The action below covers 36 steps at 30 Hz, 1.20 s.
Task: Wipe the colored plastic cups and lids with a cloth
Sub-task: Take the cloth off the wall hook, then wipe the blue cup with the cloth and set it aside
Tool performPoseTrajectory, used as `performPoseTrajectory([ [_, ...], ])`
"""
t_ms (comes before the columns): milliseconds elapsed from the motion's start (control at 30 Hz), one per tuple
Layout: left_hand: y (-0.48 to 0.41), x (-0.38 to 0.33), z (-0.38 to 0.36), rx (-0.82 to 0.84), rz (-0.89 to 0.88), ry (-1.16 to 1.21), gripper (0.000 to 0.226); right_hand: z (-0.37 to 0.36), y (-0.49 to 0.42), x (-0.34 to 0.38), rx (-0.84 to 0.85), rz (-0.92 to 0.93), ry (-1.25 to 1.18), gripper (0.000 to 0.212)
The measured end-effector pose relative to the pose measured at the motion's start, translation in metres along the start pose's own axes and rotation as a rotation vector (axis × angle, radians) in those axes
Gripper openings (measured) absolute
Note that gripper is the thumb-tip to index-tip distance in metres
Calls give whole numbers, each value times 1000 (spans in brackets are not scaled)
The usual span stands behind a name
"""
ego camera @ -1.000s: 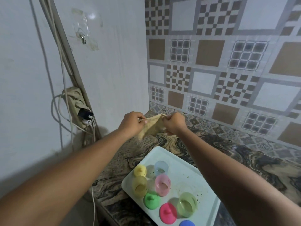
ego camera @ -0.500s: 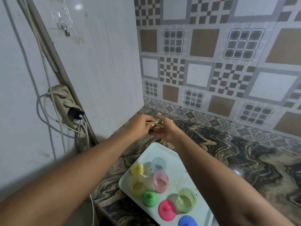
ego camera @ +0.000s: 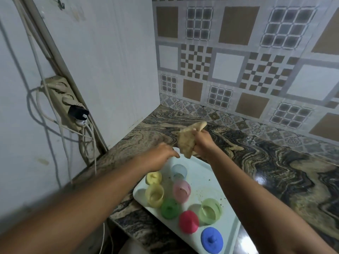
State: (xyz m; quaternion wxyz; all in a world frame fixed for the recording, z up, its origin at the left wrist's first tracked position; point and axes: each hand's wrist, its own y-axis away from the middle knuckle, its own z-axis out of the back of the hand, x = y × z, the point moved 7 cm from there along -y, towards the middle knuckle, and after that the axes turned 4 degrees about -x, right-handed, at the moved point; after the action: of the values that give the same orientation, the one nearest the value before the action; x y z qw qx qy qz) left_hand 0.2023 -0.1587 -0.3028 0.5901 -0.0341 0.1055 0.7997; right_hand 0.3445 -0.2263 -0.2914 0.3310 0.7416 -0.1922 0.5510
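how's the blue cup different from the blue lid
The blue cup is pale and see-through; the blue lid is a deep, solid blue. The cup shows an open mouth; the lid is domed with a small knob on top. The cup stands at the far end of the tray, the lid at the near end. Both sit on the same tray.

Dim, flat indoor light comes from the right; cables throw soft grey shadows leftward across the left wall; a small white glare spot glints on the polished countertop at right; motion blur smears the left hand and near forearms; wide-angle distortion bows the far tiles toward the frame edges.
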Motion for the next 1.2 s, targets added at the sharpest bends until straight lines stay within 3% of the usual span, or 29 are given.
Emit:
performPoseTrajectory([
  [100,4,-5,-24,141,-32,-122,59,8,8,-11,8,0,4,20],
  [233,4,-2,-44,203,-39,-179,43,16,9,-24,-40,-61,-17,23],
  [500,-4,0,-52,99,-77,-145,16,28,10,-37,-88,-114,16,24],
  [767,-5,18,-33,-91,83,330,11,44,20,-32,-88,-38,87,22],
  [967,-5,17,33,-286,199,592,10,18,30,-10,88,116,201,25],
  [1133,-1,12,58,-412,382,952,7,6,34,13,93,182,206,29],
  [1200,-1,11,63,-434,357,1000,18,4,35,21,90,201,179,34],
])
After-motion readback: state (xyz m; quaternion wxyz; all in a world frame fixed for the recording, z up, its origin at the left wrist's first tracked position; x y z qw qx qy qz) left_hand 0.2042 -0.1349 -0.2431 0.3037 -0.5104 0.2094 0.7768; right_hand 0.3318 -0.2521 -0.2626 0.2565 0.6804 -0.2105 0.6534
